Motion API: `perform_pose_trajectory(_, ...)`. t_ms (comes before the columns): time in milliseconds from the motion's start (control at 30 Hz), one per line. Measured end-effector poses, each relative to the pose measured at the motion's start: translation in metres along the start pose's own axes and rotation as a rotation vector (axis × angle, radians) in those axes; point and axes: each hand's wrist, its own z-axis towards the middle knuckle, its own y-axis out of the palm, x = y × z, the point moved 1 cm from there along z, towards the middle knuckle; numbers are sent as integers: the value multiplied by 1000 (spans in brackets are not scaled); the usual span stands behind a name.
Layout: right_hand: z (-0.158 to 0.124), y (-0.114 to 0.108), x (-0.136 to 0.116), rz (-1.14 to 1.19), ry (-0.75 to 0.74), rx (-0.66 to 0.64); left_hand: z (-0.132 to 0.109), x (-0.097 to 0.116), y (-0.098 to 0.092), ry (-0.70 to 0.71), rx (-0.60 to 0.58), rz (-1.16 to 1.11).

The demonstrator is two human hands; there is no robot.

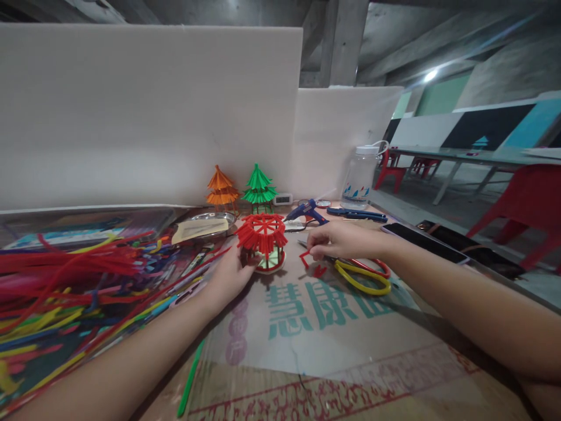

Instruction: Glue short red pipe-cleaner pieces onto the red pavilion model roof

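While the left hand (pixel 236 270) curls around the side of the red model (pixel 262 238), some fingers hidden, the right hand (pixel 333 238), at three o'clock from it, pinches a small bent red strip (pixel 304 259), fingertips together. The model sits at six o'clock from the green tower (pixel 259 188). A soft left hold should stop wobbles; a light pinch should keep the strip's bend.

Bare left hand (pixel 236 266), bare right hand (pixel 329 240), slender wrists (pixel 380 244), uncovered forearms (pixel 153 345)
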Motion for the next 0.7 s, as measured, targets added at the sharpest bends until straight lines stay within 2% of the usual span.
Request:
perform_pose_trajectory(133,-3,8,-24,180,-21,88,1,3,0,6,-12,-18)
perform_pose_trajectory(267,-2,35,-43,332,-93,318,1,6,0,-3,9,-15)
perform_pose_trajectory(367,0,52,-46,288,-137,484,1,6,-1,-10,10,-2)
perform_pose_trajectory(433,0,58,-43,240,-123,550,1,7,-1,-7,7,14)
perform_pose_trajectory(600,2,59,-34,94,-63,612,0,12,-2,-14,-10,53)
perform_pose_trajectory(700,3,61,-33,10,-90,620,0,14,-2,7,1,83)
